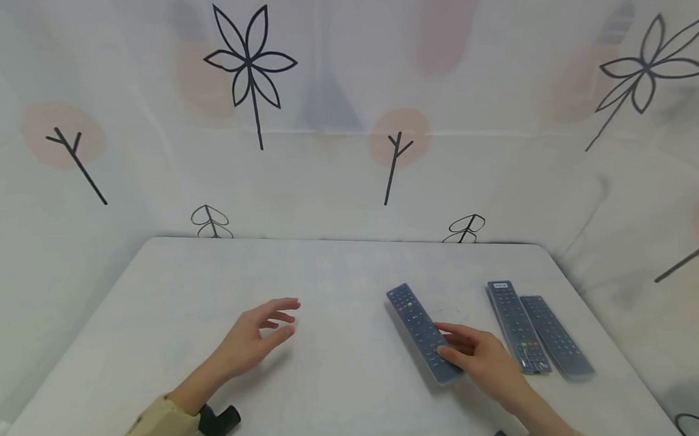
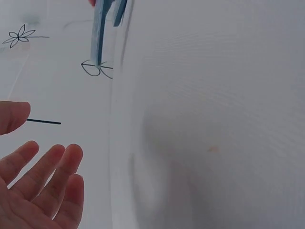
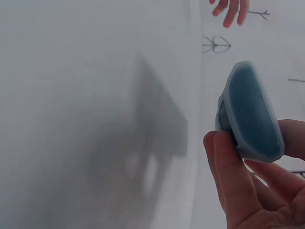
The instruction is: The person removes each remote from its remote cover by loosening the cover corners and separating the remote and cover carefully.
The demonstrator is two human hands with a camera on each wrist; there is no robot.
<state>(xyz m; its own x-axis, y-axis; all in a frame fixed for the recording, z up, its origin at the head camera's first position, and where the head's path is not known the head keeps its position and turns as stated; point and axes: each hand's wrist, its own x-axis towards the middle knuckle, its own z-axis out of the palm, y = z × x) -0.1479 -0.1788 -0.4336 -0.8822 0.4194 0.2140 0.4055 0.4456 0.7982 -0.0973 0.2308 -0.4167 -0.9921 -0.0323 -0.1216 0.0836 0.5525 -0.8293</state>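
My right fingers (image 3: 224, 167) pinch the near end of a dark remote (image 1: 421, 332) that lies on the white surface (image 1: 333, 388), my right hand (image 1: 484, 358) just behind it. Two more remotes (image 1: 533, 330) lie side by side just to its right. My left hand (image 1: 255, 339) hovers released, well apart, holding nothing.

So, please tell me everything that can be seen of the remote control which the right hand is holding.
The remote control is long, slim and dark, with rows of small buttons, some coloured, near its far end. It seems wrapped in a clear, bluish cover. It lies slanted on the white table, left of two similar remotes. The right hand grips its near end, fingers and thumb on opposite sides. In the right wrist view that end looks rounded.
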